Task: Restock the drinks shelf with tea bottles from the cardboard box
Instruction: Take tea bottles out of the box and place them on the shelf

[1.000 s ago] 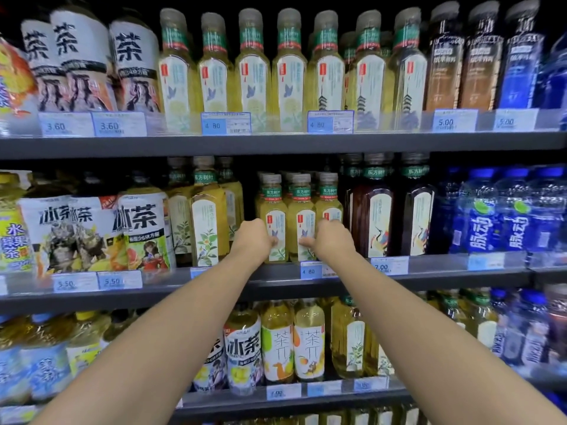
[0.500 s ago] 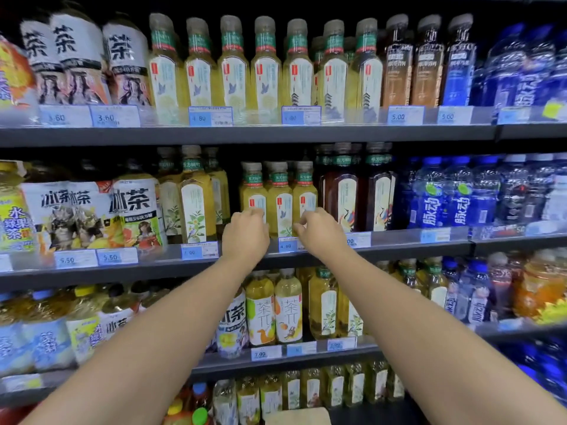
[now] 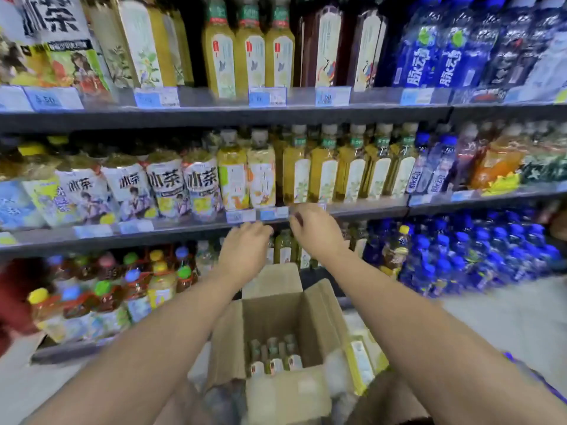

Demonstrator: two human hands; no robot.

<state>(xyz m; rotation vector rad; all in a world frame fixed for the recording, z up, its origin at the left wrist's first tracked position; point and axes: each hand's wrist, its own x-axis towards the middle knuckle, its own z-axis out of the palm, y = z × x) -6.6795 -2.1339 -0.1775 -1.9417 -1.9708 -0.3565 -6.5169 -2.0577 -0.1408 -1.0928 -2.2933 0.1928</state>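
Bare L hand (image 3: 245,251) and bare R hand (image 3: 317,233) hover side by side w/ a gap btw them. Fingers are loosely curled, and nothing shows in either. R fingertips (image 3: 296,217) overlap the lip of the grey metal shelf (image 3: 184,236); touching or just in front, can't tell.

Open brown cardboard box (image 3: 319,320) sits below the wrists, btw the forearms, flaps up. Small tea bottles w/ pale caps and white labels (image 3: 273,355) stand packed low inside it, well under both hands. None is lifted yet, so the step looks like: reach down for a bottle.

Risks, as I judge them:
- Box is deep w/ upright flaps, so a wrist catching one could tip or drag it.
- Bottles are tight-packed smooth plastic. A pinch by the cap alone may slip; better to grip the body.
- White-and-blue price tags (image 3: 241,216) sit on the lip right ahead of the fingers, and a knock could pop them off.
- Tall yellow tea bottles w/ white labels (image 3: 323,176) stand at the shelf front just above R hand. A bump on the way up could topple the row.
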